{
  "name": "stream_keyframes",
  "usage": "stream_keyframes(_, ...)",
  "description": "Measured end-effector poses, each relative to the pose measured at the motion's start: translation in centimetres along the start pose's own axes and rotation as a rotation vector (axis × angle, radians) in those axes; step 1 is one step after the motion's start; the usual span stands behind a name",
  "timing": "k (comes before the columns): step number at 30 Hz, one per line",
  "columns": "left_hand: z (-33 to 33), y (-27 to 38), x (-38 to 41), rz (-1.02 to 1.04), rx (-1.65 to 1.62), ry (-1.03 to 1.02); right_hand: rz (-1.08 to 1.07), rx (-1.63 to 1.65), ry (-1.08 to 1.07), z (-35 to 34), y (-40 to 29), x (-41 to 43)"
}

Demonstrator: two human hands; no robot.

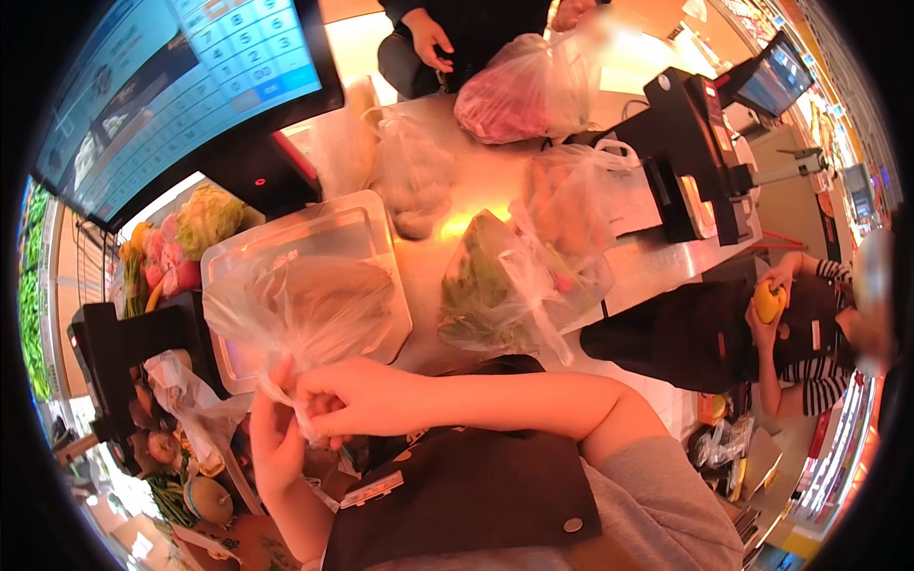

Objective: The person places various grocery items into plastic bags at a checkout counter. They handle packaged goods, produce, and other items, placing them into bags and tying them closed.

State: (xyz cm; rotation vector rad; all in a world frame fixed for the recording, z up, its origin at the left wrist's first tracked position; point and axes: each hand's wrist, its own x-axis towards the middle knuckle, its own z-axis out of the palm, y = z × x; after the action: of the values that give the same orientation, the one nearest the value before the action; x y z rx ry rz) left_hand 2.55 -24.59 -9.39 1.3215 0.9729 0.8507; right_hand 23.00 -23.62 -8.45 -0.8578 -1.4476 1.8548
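Both my hands are at the twisted neck of a clear plastic bag [321,307], whose brownish contents rest over a clear plastic tray [396,264]. My left hand [278,435] grips the neck from the left side. From the right, my right hand [343,400] pinches the same neck, its forearm lying across my dark apron [471,492]. On the metal counter [435,250], to the right of the tray, lies a knotted plastic bag of leafy greens [478,285]. Behind it is a bag with orange-coloured contents [568,200].
A touch screen [178,93] rises at the upper left. Across the counter a person [464,36] holds a bag with reddish contents [507,93]. More bagged produce [414,164] lies near the back. Black counter devices [685,157] stand right. A co-worker [800,328] holds a yellow bell pepper [770,301].
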Motion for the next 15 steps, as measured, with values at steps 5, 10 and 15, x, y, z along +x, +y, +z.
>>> stream_keyframes(5, -6.5, -5.8, -0.4, 0.087, -0.211, 0.457, -0.146, -0.422, 0.63, -3.8, 6.1, 2.0)
stream_keyframes(10, -3.1, -5.9, 1.1, 0.202, -0.355, 0.479, -0.679, -1.161, 0.83, -0.1, 5.3, 6.0)
stream_keyframes(15, -1.1, -4.4, 2.0, 0.551, 0.402, 0.405, -0.123, -0.983, 0.322, -0.7, 10.1, 12.2)
